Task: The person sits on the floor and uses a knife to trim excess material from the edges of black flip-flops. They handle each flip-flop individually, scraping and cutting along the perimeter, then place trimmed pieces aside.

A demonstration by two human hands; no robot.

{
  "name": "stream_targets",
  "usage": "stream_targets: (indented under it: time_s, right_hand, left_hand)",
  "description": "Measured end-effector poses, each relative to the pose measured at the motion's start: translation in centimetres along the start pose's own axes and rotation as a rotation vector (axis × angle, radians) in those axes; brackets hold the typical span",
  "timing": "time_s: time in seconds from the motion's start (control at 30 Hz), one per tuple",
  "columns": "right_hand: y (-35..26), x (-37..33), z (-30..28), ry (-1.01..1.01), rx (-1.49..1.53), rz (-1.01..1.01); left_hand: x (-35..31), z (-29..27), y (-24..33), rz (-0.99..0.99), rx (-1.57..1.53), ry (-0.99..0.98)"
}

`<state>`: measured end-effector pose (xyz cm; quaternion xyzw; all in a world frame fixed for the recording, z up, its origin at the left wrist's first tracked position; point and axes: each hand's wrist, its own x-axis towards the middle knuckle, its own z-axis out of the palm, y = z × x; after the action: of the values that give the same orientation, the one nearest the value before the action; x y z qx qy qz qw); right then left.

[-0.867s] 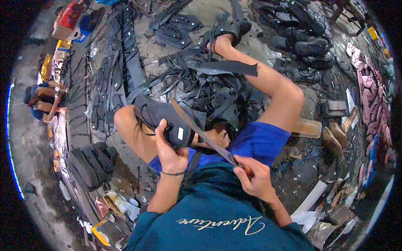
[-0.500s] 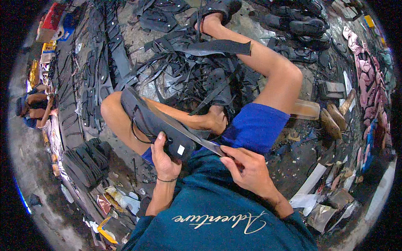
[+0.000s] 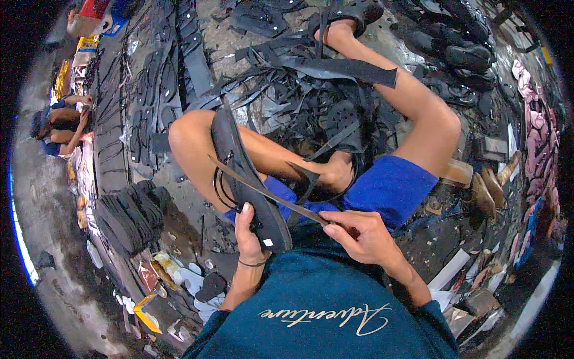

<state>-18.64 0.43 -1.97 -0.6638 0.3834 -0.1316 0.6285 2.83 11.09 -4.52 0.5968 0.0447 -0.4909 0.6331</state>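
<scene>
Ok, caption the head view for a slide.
Left hand holds a black sandal; right hand holds a knife across it.

A stack of black soles (image 3: 131, 218) lay on the floor (image 3: 179, 224), left of the left hand (image 3: 251, 236). Nearer the body on that side were a reddish packet (image 3: 148, 276) and a bent yellow strip (image 3: 146, 319). Far off to the left hand's left, another person (image 3: 60, 128) sat low, with a gold packet (image 3: 61, 79) and a red box (image 3: 89, 17) farther ahead. Well ahead of both hands, black offcuts (image 3: 272, 90) lay tangled. To the right of the right hand (image 3: 362, 236) stood brown foot-shaped blocks (image 3: 484, 194) beside a tan block (image 3: 457, 172); pink footwear pieces (image 3: 538, 128) were heaped farther right. Black shoes (image 3: 469, 57) sat ahead and to its right.
</scene>
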Motion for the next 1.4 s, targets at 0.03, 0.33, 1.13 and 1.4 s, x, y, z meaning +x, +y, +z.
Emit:
stream_targets:
  time_s: [0.03, 0.33, 1.13, 1.4]
  right_hand:
    - [0.4, 0.4, 0.4, 0.010, -0.007, -0.036]
    - [1.0, 6.3, 5.3, 0.265, -0.254, -0.231]
    - [-6.0, 10.1, 0.3, 0.376, 0.121, -0.372]
    - [2.2, -0.1, 0.8, 0.190, -0.141, -0.279]
  left_hand:
    - [0.0, 0.1, 0.1, -0.004, 0.008, 0.029]
    - [-0.6, 1.2, 0.7, -0.111, -0.034, 0.064]
    - [5.5, 5.5, 13.1, 0.442, 0.360, -0.331]
    - [2.4, 3.8, 13.7, 0.103, 0.337, -0.439]
